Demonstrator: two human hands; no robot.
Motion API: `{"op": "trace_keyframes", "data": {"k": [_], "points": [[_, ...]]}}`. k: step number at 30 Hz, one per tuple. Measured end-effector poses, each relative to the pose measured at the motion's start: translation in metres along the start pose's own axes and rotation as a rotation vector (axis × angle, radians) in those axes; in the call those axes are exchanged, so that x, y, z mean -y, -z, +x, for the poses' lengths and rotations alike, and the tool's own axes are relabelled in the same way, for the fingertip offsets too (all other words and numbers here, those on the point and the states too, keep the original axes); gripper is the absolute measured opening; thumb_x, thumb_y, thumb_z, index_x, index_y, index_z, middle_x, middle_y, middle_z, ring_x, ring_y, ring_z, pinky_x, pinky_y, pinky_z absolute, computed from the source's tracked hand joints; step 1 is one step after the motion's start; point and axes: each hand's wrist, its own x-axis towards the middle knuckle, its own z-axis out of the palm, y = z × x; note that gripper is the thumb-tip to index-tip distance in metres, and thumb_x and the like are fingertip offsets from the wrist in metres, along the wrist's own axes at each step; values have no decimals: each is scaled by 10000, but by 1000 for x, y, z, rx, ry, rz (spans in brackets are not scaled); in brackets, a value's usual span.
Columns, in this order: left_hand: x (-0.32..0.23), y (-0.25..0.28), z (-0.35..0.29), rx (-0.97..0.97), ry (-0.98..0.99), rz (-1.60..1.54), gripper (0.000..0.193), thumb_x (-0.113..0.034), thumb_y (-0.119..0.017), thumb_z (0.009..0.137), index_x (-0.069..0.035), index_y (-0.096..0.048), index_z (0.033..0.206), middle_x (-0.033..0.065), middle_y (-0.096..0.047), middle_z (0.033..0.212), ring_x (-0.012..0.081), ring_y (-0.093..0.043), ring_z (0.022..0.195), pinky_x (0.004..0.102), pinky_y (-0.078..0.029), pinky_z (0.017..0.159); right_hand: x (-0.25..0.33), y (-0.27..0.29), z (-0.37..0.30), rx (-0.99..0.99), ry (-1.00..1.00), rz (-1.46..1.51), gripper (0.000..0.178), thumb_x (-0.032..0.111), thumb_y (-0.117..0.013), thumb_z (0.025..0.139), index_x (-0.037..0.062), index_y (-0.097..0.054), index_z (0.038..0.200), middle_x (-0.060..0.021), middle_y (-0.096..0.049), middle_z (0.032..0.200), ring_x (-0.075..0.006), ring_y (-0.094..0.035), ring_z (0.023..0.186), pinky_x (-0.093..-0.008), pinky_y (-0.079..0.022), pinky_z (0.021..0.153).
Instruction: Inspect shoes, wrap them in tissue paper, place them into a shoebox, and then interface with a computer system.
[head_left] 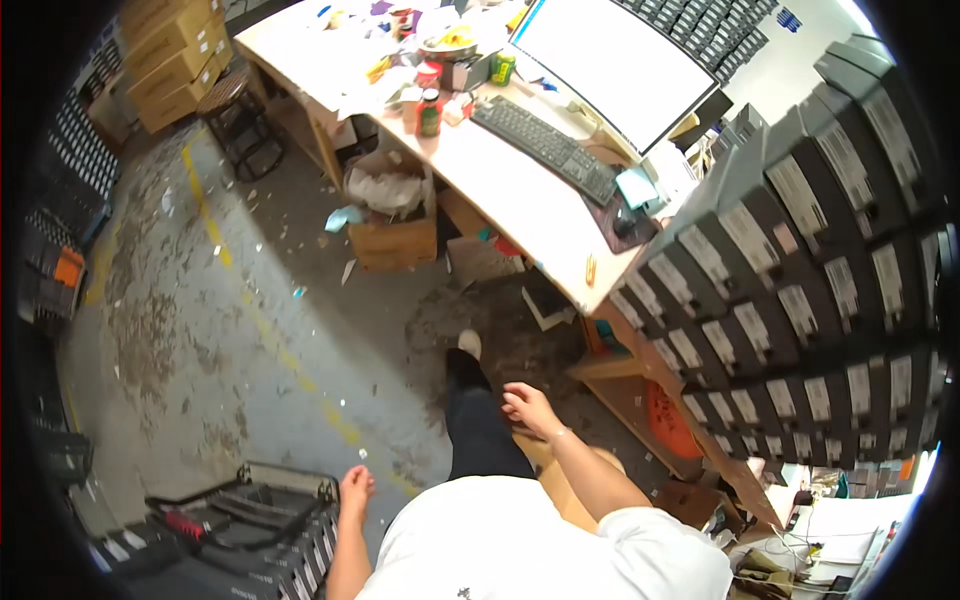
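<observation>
My left hand (357,487) hangs low beside my body, its fingers loosely bent and nothing seen in them. Close to it stands a stack of dark boxes (300,570) with a black folding frame or crate (250,510) on top. My right hand (530,408) is held out in front of my right leg, fingers slightly curled and apart, holding nothing. Below the right forearm a brown cardboard piece (565,490) shows in part. Neither hand touches any of these things as far as I can see.
A cluttered desk (500,190) ahead carries a keyboard (545,148), a monitor (620,65), a jar (429,115) and a green can (503,68). Dark labelled boxes (790,310) rise at the right. An open carton (395,240) and a stool (235,115) stand on the littered floor.
</observation>
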Motion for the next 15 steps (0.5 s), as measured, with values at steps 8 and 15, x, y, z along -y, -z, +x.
{"op": "trace_keyframes", "data": {"k": [8, 15], "points": [[-91, -96, 101, -3, 268, 0, 153, -164, -605, 884, -56, -611, 992, 7, -574, 761, 86, -539, 669, 192, -410, 564, 198, 37, 183, 75, 255, -130, 241, 153, -536, 930, 21, -582, 1127, -35, -621, 898, -96, -600, 770, -237, -497, 650], [-257, -199, 184, 137, -268, 218, 222, -149, -592, 901, -12, -594, 1076, 47, -620, 884, 123, -586, 778, 251, -479, 694, 245, 85, 224, -173, 120, 103, 234, 150, -543, 924, 8, -589, 1104, -42, -623, 896, -104, -608, 768, -229, -493, 627]]}}
